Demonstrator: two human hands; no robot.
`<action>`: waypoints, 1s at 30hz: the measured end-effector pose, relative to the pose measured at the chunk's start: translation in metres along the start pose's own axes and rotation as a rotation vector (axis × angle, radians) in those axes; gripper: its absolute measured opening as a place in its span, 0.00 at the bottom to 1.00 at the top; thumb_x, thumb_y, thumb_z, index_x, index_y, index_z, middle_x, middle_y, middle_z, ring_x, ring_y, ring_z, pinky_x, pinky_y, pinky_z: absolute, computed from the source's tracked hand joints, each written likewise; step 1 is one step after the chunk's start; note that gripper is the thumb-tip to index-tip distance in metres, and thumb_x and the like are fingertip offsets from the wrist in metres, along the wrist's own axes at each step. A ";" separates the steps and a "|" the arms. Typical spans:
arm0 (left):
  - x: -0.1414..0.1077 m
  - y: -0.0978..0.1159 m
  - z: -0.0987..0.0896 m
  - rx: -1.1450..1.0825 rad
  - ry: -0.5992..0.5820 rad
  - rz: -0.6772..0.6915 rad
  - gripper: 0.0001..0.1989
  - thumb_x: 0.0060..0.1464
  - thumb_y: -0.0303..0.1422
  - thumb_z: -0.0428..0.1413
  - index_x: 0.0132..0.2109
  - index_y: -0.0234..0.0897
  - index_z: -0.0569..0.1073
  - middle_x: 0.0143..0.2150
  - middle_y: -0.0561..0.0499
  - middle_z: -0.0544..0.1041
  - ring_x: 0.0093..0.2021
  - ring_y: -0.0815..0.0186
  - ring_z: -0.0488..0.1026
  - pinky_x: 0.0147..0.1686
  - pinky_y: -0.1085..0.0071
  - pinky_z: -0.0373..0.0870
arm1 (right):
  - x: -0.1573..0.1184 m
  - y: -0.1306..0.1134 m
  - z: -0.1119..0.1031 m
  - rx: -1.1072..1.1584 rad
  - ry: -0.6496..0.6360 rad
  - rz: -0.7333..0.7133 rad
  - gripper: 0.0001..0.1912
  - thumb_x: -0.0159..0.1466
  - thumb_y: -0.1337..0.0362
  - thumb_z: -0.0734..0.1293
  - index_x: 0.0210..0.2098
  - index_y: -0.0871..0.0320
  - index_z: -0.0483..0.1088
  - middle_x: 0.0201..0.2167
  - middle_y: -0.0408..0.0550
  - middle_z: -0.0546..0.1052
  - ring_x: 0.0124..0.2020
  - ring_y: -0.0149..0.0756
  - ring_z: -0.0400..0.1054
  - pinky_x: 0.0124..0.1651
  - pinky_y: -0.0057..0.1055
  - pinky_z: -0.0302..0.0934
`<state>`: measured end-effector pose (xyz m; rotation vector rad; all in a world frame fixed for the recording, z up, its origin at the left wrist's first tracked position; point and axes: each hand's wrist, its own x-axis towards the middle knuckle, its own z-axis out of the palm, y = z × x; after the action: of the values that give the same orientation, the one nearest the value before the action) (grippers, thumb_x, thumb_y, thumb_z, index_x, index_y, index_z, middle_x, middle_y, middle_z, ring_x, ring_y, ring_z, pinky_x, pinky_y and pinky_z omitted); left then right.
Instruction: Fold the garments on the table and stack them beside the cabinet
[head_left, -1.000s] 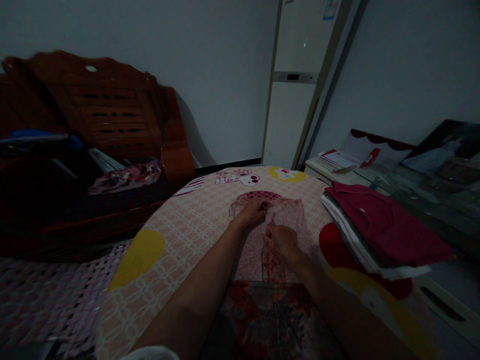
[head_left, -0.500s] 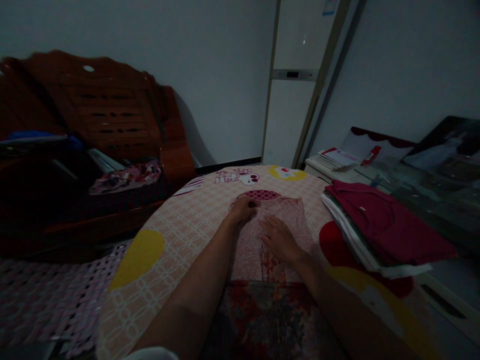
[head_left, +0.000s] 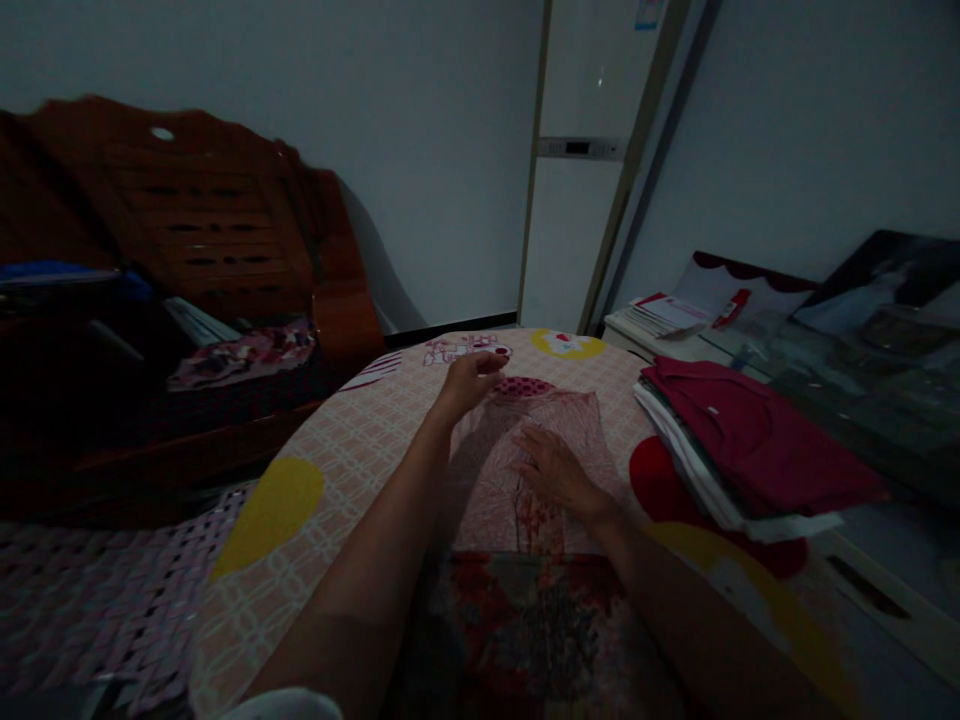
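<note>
A pale pink garment with a red and dark floral print (head_left: 480, 500) lies spread on the round table, its patterned part toward me. My right hand (head_left: 553, 468) rests flat on the pink part, fingers apart. Above the garment's far left corner, my left hand (head_left: 469, 385) is raised, with the thumb and fingers apart and nothing seen between them. Right of the garment sits a stack of folded clothes, with a dark pink garment (head_left: 757, 430) on top and white cloth (head_left: 686, 450) beneath.
The table's patterned cloth (head_left: 360, 470) has yellow and red shapes. A wooden bench (head_left: 210, 220) with cloth and papers stands at left, a woven pink seat (head_left: 112, 600) nearer. At right is a glass-topped cabinet (head_left: 795, 360); a tall white appliance (head_left: 574, 220) stands behind.
My left hand has lifted off the garment's far left corner and moved slightly up and left, its fingers opening. My right hand stays flat on the cloth. The view has shifted slightly.
</note>
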<state>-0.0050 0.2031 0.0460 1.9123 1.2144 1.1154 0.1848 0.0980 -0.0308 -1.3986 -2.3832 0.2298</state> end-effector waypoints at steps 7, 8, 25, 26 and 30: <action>-0.038 0.055 -0.021 0.228 -0.513 0.136 0.07 0.49 0.29 0.57 0.35 0.34 0.79 0.28 0.54 0.76 0.30 0.70 0.70 0.33 0.76 0.64 | -0.005 0.000 -0.053 0.163 -0.039 -0.043 0.16 0.65 0.66 0.63 0.49 0.59 0.75 0.50 0.53 0.78 0.52 0.41 0.70 0.56 0.37 0.60; -0.050 0.056 -0.021 0.245 -0.575 0.131 0.06 0.48 0.27 0.57 0.34 0.34 0.78 0.26 0.55 0.75 0.28 0.71 0.69 0.31 0.77 0.62 | -0.010 -0.005 -0.065 0.174 -0.074 -0.028 0.14 0.64 0.67 0.64 0.47 0.59 0.76 0.46 0.52 0.79 0.47 0.40 0.72 0.52 0.35 0.61; -0.169 0.052 0.006 0.644 -0.856 0.077 0.12 0.45 0.34 0.63 0.39 0.38 0.74 0.36 0.49 0.77 0.34 0.63 0.70 0.29 0.72 0.56 | -0.105 -0.017 -0.075 -0.079 -0.424 0.178 0.16 0.49 0.62 0.77 0.35 0.59 0.73 0.34 0.47 0.75 0.36 0.37 0.66 0.35 0.27 0.52; -0.169 0.054 0.007 0.653 -0.868 0.075 0.11 0.45 0.33 0.63 0.38 0.38 0.74 0.35 0.50 0.77 0.33 0.63 0.70 0.28 0.72 0.55 | -0.103 -0.018 -0.076 -0.080 -0.460 0.192 0.15 0.48 0.62 0.77 0.34 0.58 0.73 0.33 0.46 0.75 0.34 0.36 0.66 0.33 0.27 0.50; -0.172 0.056 0.006 0.644 -0.847 0.098 0.08 0.45 0.32 0.62 0.35 0.37 0.73 0.32 0.51 0.76 0.31 0.64 0.68 0.27 0.72 0.54 | -0.098 -0.023 -0.079 -0.053 -0.530 0.225 0.12 0.48 0.63 0.77 0.26 0.58 0.71 0.26 0.43 0.73 0.29 0.33 0.64 0.29 0.27 0.47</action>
<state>-0.0157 0.0229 0.0328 2.5246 1.0242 -0.1547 0.2405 -0.0015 0.0270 -1.8132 -2.6426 0.6758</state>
